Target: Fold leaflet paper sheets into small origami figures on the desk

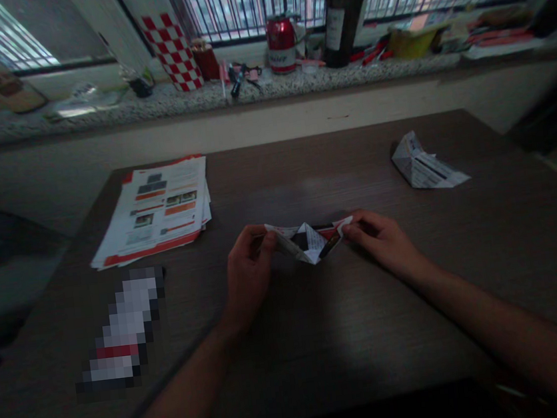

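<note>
Between my two hands is a folded paper boat (pixel 312 242), made of printed paper with white, black and red parts. A pointed peak stands up in its middle. My left hand (pixel 250 269) pinches its left end between thumb and fingers. At the opposite end, my right hand (pixel 379 234) pinches the right tip the same way. The boat is over the middle of the brown table (pixel 318 338); whether it touches the tabletop I cannot tell. Another folded paper piece (pixel 427 165), printed with text, rests at the far right of the table.
A stack of printed sheets (pixel 162 209) lies at the back left. Nearer on that side is a pixelated phone-shaped object (pixel 124 327). Along the granite windowsill (pixel 147 113) stand a red can (pixel 282 44), a dark bottle (pixel 345 20), a red-checked container (pixel 174 53) and small clutter.
</note>
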Tool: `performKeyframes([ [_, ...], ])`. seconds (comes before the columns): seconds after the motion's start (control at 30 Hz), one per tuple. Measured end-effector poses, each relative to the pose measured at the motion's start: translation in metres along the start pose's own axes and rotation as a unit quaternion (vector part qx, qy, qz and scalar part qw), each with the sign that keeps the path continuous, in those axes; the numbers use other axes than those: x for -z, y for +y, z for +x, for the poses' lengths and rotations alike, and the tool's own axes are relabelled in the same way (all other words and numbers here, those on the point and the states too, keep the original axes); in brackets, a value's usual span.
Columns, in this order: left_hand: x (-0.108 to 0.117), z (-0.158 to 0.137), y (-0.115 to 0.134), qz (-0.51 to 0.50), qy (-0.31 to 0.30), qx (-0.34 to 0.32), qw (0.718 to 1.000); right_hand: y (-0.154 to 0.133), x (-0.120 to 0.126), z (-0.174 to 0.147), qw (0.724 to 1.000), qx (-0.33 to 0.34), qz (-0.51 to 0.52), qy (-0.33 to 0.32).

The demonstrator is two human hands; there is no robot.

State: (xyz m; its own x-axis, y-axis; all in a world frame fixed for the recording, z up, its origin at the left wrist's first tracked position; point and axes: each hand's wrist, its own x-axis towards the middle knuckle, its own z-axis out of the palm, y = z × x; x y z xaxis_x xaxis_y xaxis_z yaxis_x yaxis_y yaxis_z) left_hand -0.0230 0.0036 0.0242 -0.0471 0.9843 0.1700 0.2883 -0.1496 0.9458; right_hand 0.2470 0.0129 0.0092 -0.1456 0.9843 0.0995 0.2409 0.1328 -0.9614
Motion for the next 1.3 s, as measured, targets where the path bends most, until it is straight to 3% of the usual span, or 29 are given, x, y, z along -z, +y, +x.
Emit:
performKeyframes([
  [0.23,0.01,0.013,-0.01,0.086,0.014,0.047,0.995,0.01,0.008,0.009,0.998,-0.051,-0.008,0.018],
  [0.47,0.015,0.022,-0.027,0.207,-0.014,-0.012,0.978,0.019,0.013,0.013,0.997,-0.054,-0.04,0.025],
  [0.67,0.017,0.021,-0.034,0.313,-0.049,-0.066,0.946,0.016,0.012,0.008,0.971,0.01,-0.236,0.037],
  [0.97,0.013,0.017,-0.026,0.445,-0.071,-0.071,0.89,0.016,0.009,0.009,0.909,0.104,-0.403,-0.002],
  [1.13,0.013,0.012,-0.023,0.448,-0.047,-0.107,0.886,0.016,0.008,0.007,0.877,0.123,-0.464,0.009],
  [1.2,0.011,0.011,-0.024,0.425,-0.072,-0.146,0.89,0.016,0.007,0.007,0.871,0.158,-0.465,0.001],
  [1.3,0.008,0.01,-0.027,0.396,-0.159,-0.215,0.879,0.018,0.005,0.007,0.87,0.217,-0.441,-0.048],
])
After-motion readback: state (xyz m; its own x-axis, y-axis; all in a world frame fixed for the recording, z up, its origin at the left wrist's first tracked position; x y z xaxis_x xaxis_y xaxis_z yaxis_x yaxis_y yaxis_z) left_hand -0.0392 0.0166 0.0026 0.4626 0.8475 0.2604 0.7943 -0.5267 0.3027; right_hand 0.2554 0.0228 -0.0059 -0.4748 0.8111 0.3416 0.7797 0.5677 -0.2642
